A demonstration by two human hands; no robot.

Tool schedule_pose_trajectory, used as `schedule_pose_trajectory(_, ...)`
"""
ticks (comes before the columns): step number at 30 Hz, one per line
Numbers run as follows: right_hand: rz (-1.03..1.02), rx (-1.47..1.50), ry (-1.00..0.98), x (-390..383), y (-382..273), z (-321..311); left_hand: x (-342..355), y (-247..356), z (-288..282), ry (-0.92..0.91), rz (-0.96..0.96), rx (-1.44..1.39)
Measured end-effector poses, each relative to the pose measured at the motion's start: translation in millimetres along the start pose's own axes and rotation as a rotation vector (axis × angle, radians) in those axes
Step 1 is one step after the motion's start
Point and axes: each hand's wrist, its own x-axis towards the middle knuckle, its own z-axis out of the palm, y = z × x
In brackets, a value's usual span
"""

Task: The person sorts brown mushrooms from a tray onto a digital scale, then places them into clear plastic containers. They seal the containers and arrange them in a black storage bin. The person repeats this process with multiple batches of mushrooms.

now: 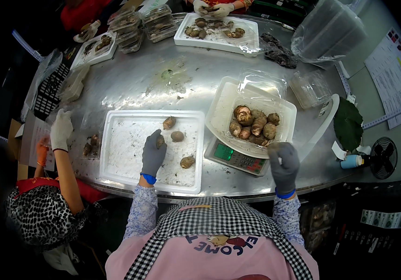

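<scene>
My left hand (153,156), in a grey glove, is over a shallow white tray (121,154); its fingers close around a small brown taro (160,140). Three more taros lie loose in that tray, such as one taro (187,162) at its right side. My right hand (284,168), also gloved in grey, hovers at the near right corner of a white basin (219,107). Its fingers look curled but are blurred, so their hold cannot be made out. The basin, with several taros (258,123) in it, sits tilted on a digital scale (235,158) with a lit green display.
Clear plastic boxes (310,88) lie right of the basin. At left, a co-worker's white-gloved hand (61,130) is near a clear box of taros (90,145). Across the metal table, another person's gloved hands (213,9) work over a white tray (210,43). A small fan (383,157) stands right.
</scene>
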Motion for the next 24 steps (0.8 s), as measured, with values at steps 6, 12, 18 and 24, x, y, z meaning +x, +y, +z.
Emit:
schedule_pose_trajectory(6, 0.064, -0.356, 0.130, 31.3, 38.4, -28.1, -4.9, 9.6, 5.8, -0.084, -0.243, -0.351)
schedule_pose_trajectory(12, -0.163, -0.607, -0.333, 76.4, 49.8, -20.2, -2.2, 38.0, 15.0, -0.134, -0.137, -0.280)
schedule_pose_trajectory(18, -0.179, -0.715, -0.553, 85.9, 69.1, -3.3, -1.1, 56.0, 15.2, -0.121, -0.096, -0.259)
schedule_pose_trajectory(24, -0.187, -0.542, -0.480, 83.8, 72.2, -13.7, -3.6, 46.5, 17.4, -0.090, -0.133, -0.328)
